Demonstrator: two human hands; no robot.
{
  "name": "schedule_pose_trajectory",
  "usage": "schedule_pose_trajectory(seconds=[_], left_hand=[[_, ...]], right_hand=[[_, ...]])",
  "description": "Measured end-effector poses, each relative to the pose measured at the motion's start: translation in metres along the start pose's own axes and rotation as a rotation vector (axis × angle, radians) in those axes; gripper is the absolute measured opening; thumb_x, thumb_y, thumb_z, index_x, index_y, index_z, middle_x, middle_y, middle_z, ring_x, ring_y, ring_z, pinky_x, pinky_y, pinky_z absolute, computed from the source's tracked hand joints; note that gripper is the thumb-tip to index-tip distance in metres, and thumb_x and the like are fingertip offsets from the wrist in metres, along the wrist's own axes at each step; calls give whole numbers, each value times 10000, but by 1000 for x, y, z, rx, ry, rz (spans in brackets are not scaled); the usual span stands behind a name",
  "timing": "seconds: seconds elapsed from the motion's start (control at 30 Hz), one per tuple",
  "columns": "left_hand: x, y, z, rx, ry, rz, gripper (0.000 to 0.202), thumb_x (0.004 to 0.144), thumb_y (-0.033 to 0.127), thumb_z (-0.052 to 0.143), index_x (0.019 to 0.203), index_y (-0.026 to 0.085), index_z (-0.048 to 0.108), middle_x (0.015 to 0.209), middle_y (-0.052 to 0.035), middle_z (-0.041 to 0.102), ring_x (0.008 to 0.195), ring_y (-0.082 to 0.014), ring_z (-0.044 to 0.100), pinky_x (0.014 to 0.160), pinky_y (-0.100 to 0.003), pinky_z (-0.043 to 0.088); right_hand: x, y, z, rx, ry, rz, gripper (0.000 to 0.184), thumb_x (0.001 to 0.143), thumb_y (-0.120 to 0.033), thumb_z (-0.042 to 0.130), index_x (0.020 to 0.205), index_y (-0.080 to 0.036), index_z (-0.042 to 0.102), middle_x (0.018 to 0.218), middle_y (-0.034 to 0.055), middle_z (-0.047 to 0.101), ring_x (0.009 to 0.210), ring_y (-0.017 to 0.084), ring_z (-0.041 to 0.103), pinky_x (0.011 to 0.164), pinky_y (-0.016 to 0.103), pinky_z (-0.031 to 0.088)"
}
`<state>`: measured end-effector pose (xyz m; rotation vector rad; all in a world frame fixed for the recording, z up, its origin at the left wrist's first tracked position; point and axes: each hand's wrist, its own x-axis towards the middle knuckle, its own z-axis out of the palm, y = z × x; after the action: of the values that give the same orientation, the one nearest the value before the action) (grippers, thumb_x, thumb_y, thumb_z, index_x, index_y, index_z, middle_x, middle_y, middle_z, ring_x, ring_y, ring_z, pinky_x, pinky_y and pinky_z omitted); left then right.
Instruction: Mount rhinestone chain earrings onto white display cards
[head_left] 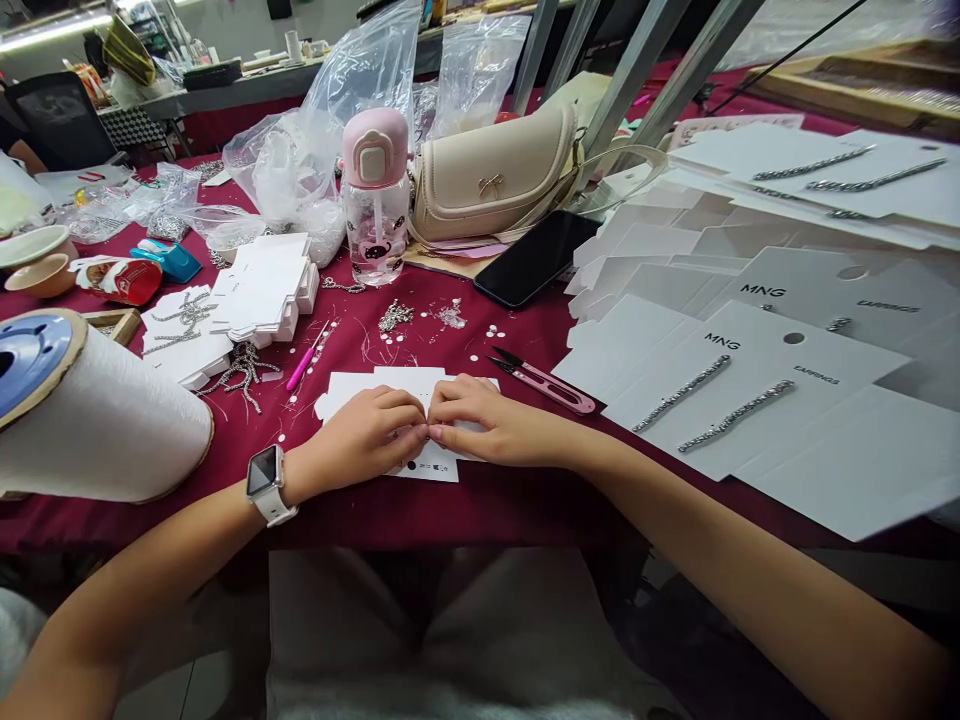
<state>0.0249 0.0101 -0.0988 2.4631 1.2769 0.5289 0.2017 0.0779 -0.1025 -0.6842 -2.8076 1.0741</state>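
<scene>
A white earring card (pixel 421 471) lies flat on the dark red cloth, printed side up with its lettering near the front edge. My left hand (pixel 375 430), below a wrist with a white-strapped watch (pixel 265 472), rests on it with curled fingers. My right hand (pixel 480 420) leans on the same card from the other side. Thumbs and fingertips of both hands meet in a pinch over the card's middle; whatever is between them is too small and covered to make out. Right of my right hand lie pink thread snips (pixel 551 386), blades apart.
Carded silver chain earrings (pixel 705 420) are piled at the right. A large thread spool (pixel 127 410) stands at the left, near stacked blank cards (pixel 262 285) and a pink hook tool (pixel 301 368). Behind are a bottle (pixel 376 200), a handbag (pixel 487 175) and a phone (pixel 536 258).
</scene>
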Motion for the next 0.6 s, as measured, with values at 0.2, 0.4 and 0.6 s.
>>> schedule_pose_trajectory(seconds=[0.2,0.4,0.6], left_hand=[[2,5,2,-133,51,-82,217,832,235,454,698,147,600,833,-28,589,804,-125,509,783,-255,383],[2,7,2,-179,33,-162,209,805,220,483,667,152,625,847,-25,584,830,-133,508,805,-264,369],[3,5,3,-202,19,-183,216,804,235,488,652,161,624,872,-20,591,853,-137,511,829,-271,356]], right_hand=[[2,0,-3,36,-56,41,285,810,-386,373,748,-188,569,895,53,485,882,194,364,855,398,258],[1,-3,-5,99,-82,110,281,784,-398,400,691,-198,574,897,48,482,937,207,362,901,408,239],[2,-6,-7,164,-101,167,282,767,-388,431,634,-198,591,892,51,476,985,220,352,937,417,211]])
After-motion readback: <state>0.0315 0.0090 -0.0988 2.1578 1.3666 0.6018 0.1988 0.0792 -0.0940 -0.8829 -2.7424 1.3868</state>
